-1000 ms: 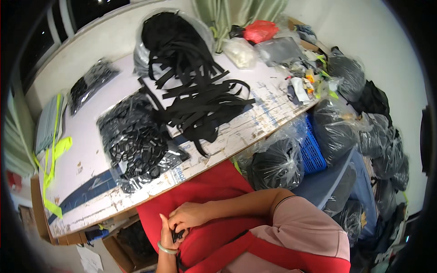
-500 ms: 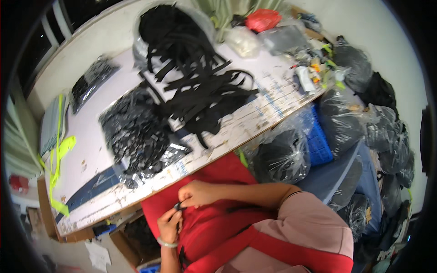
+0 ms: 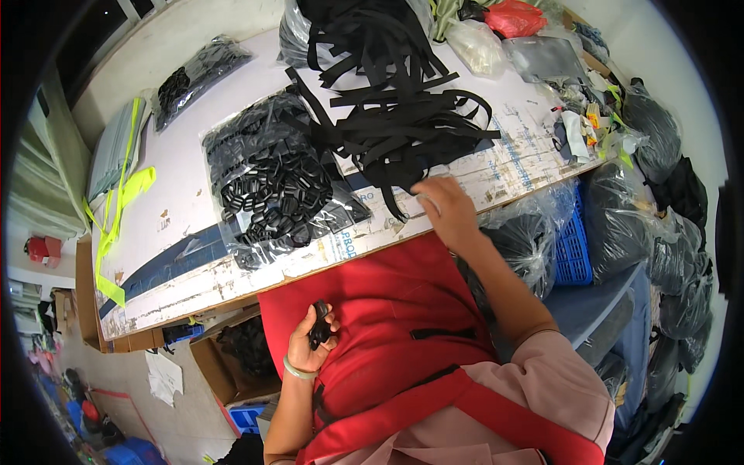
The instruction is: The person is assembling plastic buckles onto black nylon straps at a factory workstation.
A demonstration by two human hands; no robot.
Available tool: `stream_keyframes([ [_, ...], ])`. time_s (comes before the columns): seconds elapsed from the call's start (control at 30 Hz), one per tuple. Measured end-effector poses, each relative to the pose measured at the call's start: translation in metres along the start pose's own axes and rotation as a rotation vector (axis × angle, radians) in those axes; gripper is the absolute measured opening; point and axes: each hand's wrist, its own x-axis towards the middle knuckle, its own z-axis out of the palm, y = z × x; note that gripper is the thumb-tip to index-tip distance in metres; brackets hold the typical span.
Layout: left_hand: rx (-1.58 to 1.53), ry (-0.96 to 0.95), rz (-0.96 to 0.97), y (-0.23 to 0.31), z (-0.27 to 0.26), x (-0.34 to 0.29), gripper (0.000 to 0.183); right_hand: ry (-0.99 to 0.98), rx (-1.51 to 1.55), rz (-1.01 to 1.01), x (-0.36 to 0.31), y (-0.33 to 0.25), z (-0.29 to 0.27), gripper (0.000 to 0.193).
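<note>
Low over my red apron, my left hand (image 3: 308,345) is closed around a small black plastic buckle (image 3: 319,325); whether there is more than one piece, I cannot make out. My right hand (image 3: 449,213) is over the table's front edge, fingers stretched toward the near end of a loose pile of black webbing straps (image 3: 403,132). Its fingers are slightly bent and apart, with nothing visible between them. Left of the straps lies an opened clear plastic bag full of black buckles (image 3: 275,190).
The white worktable (image 3: 186,287) has a scuffed front edge. A second bag of black parts (image 3: 198,77) and yellow-green tape (image 3: 116,225) lie at its left. Clutter and a red bag (image 3: 515,17) fill the far right. A blue crate (image 3: 573,244) and stuffed bags stand beside the table.
My hands were together at the apron, handling a small black piece. The right has moved up and away to the straps; the left keeps its hold at the apron. The view has shifted.
</note>
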Motion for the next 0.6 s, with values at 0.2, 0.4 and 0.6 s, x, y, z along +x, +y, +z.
stream_keyframes([
  [0.2, 0.109, -0.007, -0.027, 0.002, 0.000, 0.003, 0.028, -0.230, -0.371, -0.143, 0.006, 0.029, -0.007, 0.020],
  [0.4, 0.212, -0.021, -0.058, -0.002, 0.011, 0.009, 0.020, -0.243, -0.388, -0.228, -0.007, 0.015, -0.021, 0.019],
  [0.6, 0.342, -0.029, 0.053, -0.003, 0.024, 0.010, 0.031, -0.488, -0.176, 0.027, -0.022, -0.027, 0.009, 0.022],
])
